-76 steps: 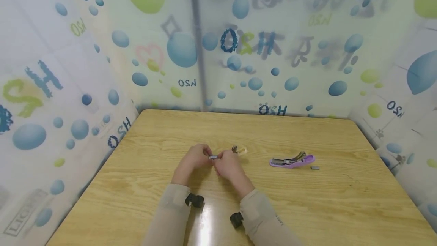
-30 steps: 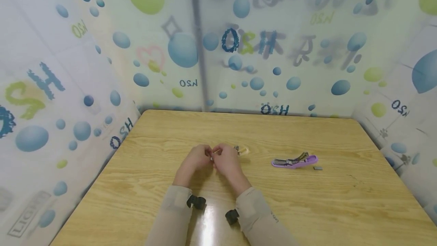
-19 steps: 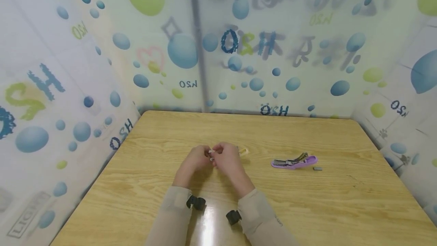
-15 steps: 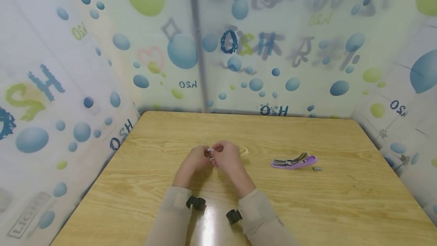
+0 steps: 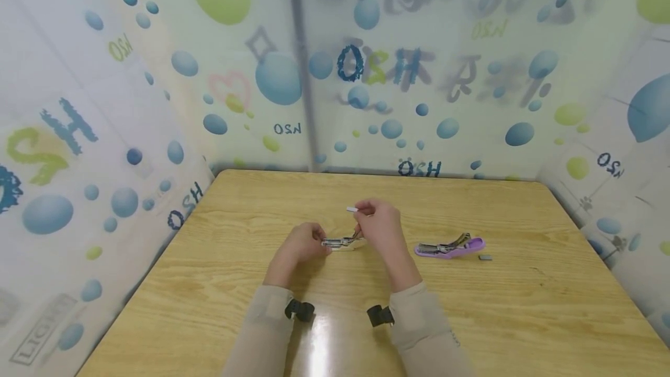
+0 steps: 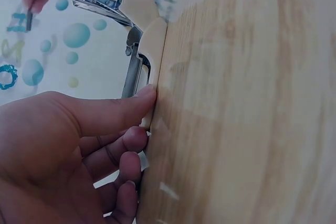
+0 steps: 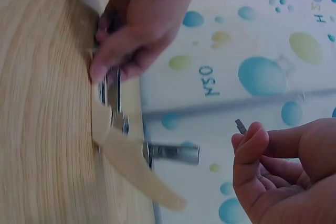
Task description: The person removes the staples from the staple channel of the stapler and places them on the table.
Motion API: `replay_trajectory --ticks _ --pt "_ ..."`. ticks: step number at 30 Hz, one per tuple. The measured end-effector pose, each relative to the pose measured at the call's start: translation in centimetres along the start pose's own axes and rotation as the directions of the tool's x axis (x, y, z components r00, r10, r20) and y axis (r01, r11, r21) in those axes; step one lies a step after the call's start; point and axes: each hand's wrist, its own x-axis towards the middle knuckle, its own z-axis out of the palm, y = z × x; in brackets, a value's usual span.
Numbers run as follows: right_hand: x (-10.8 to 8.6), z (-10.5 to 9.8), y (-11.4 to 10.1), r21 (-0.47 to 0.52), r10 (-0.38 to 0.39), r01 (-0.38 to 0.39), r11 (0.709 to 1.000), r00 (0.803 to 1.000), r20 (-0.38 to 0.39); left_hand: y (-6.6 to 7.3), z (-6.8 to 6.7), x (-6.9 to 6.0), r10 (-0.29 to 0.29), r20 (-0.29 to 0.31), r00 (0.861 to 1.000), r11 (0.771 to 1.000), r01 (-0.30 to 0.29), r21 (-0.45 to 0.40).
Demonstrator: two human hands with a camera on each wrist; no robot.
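Observation:
A cream stapler (image 5: 341,247) lies opened out on the wooden table, its metal magazine showing. My left hand (image 5: 303,242) pinches its front end between thumb and fingers, seen close in the left wrist view, where the cream body (image 6: 152,43) runs upward from the thumb. My right hand (image 5: 381,226) is raised above and right of the stapler, apart from it. Between its thumb and forefinger it pinches a small strip of staples (image 5: 352,209), which also juts from the fingertips in the right wrist view as a short grey strip (image 7: 240,126).
To the right lies a purple stapler (image 5: 449,248), also opened out. Beside its right end is another small grey strip of staples (image 5: 485,257). A patterned curtain (image 5: 419,103) stands along the table's (image 5: 251,202) far edge and sides.
My right hand has drawn away from the left, up and to the right, carrying the staple strip. The cream stapler now shows between the hands. My left hand has barely moved.

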Motion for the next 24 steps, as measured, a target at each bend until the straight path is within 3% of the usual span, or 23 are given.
replay_trajectory --ticks 12,24 --pt "1.1 -5.3 3.3 -0.055 0.034 -0.038 0.998 0.997 -0.063 0.0 0.0 -0.1 -0.002 -0.001 1.0 1.0 0.002 -0.015" --pt "1.2 -6.0 6.8 -0.05 0.156 -0.155 0.987 0.988 0.005 0.1 0.0 -0.2 0.011 -0.023 1.0 1.0 -0.011 0.003"
